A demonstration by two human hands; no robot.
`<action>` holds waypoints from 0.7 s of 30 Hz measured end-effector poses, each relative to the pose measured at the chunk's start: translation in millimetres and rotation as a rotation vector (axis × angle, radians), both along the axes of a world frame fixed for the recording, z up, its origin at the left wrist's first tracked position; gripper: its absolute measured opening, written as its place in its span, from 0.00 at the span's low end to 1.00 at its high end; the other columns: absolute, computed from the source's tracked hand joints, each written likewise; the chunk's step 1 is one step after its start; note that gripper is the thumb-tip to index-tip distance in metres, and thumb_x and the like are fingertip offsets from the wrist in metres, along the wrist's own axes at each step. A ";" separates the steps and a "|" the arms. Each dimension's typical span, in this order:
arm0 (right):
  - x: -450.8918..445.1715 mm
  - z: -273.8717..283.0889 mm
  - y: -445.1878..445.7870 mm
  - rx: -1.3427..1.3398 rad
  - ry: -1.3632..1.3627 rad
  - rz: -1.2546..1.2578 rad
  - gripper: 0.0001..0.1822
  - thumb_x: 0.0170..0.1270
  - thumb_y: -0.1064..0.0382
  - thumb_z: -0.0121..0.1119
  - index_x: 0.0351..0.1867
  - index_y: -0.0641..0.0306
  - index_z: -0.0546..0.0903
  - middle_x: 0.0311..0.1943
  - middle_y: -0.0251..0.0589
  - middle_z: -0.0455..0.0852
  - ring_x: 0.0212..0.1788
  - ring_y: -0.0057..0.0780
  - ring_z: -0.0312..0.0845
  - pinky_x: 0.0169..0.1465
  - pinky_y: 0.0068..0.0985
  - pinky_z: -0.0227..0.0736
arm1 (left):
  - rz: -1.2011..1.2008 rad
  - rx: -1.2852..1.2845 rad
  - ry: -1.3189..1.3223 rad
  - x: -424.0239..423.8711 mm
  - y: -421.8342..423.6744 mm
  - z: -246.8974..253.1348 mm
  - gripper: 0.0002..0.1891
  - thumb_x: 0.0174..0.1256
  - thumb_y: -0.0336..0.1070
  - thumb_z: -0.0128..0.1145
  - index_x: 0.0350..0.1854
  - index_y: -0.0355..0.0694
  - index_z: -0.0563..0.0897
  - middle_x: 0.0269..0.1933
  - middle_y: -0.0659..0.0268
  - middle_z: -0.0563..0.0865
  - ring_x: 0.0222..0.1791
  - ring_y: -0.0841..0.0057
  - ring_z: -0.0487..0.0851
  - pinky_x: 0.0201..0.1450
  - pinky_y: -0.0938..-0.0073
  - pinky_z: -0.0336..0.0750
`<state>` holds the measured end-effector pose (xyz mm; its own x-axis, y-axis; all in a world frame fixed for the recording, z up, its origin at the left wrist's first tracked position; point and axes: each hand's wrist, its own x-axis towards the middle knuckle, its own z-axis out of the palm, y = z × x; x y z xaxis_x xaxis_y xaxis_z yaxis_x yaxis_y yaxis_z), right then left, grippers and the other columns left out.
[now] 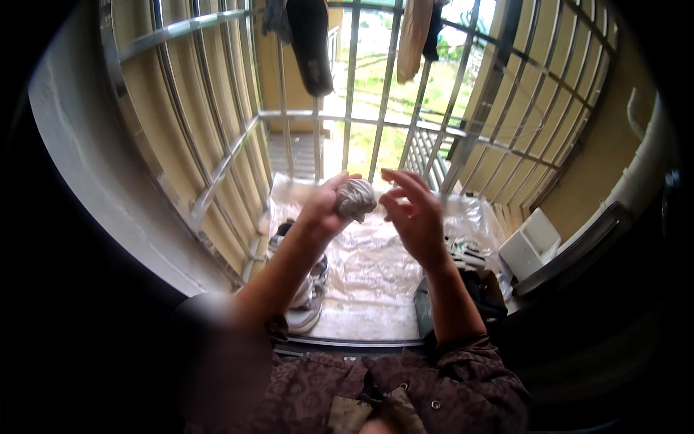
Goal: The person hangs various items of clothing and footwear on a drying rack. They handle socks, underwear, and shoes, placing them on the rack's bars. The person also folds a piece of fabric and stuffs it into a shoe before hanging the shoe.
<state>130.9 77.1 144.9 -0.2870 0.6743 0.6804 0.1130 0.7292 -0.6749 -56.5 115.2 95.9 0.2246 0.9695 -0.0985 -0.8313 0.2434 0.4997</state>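
A crumpled grey ball of cloth (356, 200) rests in my left hand (326, 203), its fingers partly hidden behind it. To the right of the ball, apart from it, is my right hand (412, 211), fingers spread and slightly curled, with nothing in it. Below both hands lies a crinkled clear plastic sheet (371, 266). Past them hang a dark shoe insole (310, 49) and a beige cloth item (413, 40), near the metal bars.
Metal window bars (360, 120) enclose the ledge. Shoes (304, 312) stand at the left, and more shoes (466, 252) at the right behind a dark box (423, 306). A white container (530, 238) leans near the right wall, beside a white pipe (623, 182).
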 end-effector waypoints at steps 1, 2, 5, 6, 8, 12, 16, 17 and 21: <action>0.5 -19.4 -7.9 -0.052 -0.035 0.037 0.27 0.61 0.73 0.67 0.63 0.61 0.78 0.57 0.44 0.79 0.43 0.24 0.83 0.35 0.18 0.81 | 0.028 -0.029 -0.005 3.7 -12.9 -17.4 0.21 0.83 0.43 0.39 0.59 0.28 0.71 0.46 0.54 0.83 0.42 0.67 0.85 0.46 0.66 0.86; -0.4 -32.9 -17.6 -0.087 -0.060 0.068 0.29 0.61 0.72 0.68 0.65 0.60 0.76 0.59 0.44 0.77 0.44 0.25 0.83 0.36 0.18 0.81 | -0.028 -0.004 -0.111 0.2 -15.1 -49.0 0.20 0.82 0.43 0.39 0.58 0.29 0.72 0.48 0.54 0.83 0.45 0.66 0.85 0.49 0.65 0.85; 1.4 -61.2 -38.9 -0.137 -0.187 0.062 0.29 0.62 0.66 0.69 0.65 0.64 0.75 0.60 0.47 0.75 0.49 0.30 0.82 0.38 0.20 0.81 | 0.011 -0.128 -0.128 24.3 -55.1 -58.3 0.18 0.82 0.41 0.41 0.57 0.29 0.73 0.50 0.54 0.84 0.48 0.65 0.85 0.54 0.64 0.83; -0.4 -73.8 -36.1 -0.150 -0.149 0.098 0.27 0.62 0.67 0.69 0.63 0.66 0.76 0.58 0.47 0.76 0.49 0.31 0.83 0.38 0.20 0.81 | -0.004 -0.105 -0.162 19.2 -58.4 -78.1 0.19 0.80 0.40 0.42 0.59 0.29 0.73 0.52 0.53 0.84 0.53 0.61 0.84 0.63 0.59 0.78; 6.3 -93.3 -27.7 -0.360 0.043 0.186 0.20 0.64 0.69 0.65 0.57 0.70 0.80 0.51 0.45 0.82 0.47 0.30 0.84 0.41 0.23 0.82 | -0.022 -0.092 -0.114 17.1 -75.9 -80.7 0.20 0.77 0.35 0.47 0.62 0.26 0.69 0.56 0.49 0.80 0.53 0.62 0.83 0.57 0.62 0.82; 27.0 -98.8 -20.5 -0.781 0.472 0.310 0.14 0.59 0.78 0.55 0.48 0.72 0.80 0.49 0.46 0.84 0.46 0.28 0.84 0.49 0.24 0.80 | -0.019 -0.150 -0.024 7.5 -104.0 -73.8 0.26 0.76 0.35 0.50 0.68 0.23 0.63 0.61 0.45 0.74 0.59 0.59 0.80 0.65 0.61 0.79; 28.9 -111.3 -21.2 -0.901 0.616 0.436 0.10 0.59 0.77 0.54 0.42 0.68 0.79 0.53 0.48 0.82 0.49 0.31 0.83 0.51 0.26 0.80 | -0.160 -0.142 -0.085 6.7 -120.8 -66.4 0.30 0.74 0.39 0.56 0.69 0.24 0.64 0.60 0.46 0.76 0.61 0.59 0.79 0.70 0.59 0.73; 27.5 -117.1 -23.1 -0.894 0.633 0.449 0.10 0.60 0.77 0.53 0.42 0.68 0.79 0.53 0.48 0.82 0.49 0.31 0.83 0.51 0.27 0.80 | -0.188 -0.038 0.026 11.6 -126.1 -60.7 0.30 0.73 0.40 0.57 0.69 0.25 0.64 0.59 0.47 0.77 0.60 0.60 0.80 0.69 0.61 0.74; 25.8 -107.4 -36.7 -0.939 0.643 0.440 0.07 0.61 0.76 0.52 0.40 0.67 0.79 0.53 0.48 0.82 0.49 0.31 0.82 0.53 0.27 0.79 | -0.178 0.132 0.482 11.1 -134.5 -58.4 0.27 0.71 0.40 0.59 0.67 0.31 0.70 0.54 0.53 0.82 0.53 0.67 0.84 0.59 0.66 0.79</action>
<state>156.6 40.4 37.5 -0.4054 0.9103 0.0832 -0.5694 -0.1803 -0.8021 -45.4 -19.4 37.6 0.3457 0.9317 -0.1111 -0.4513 0.2690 0.8509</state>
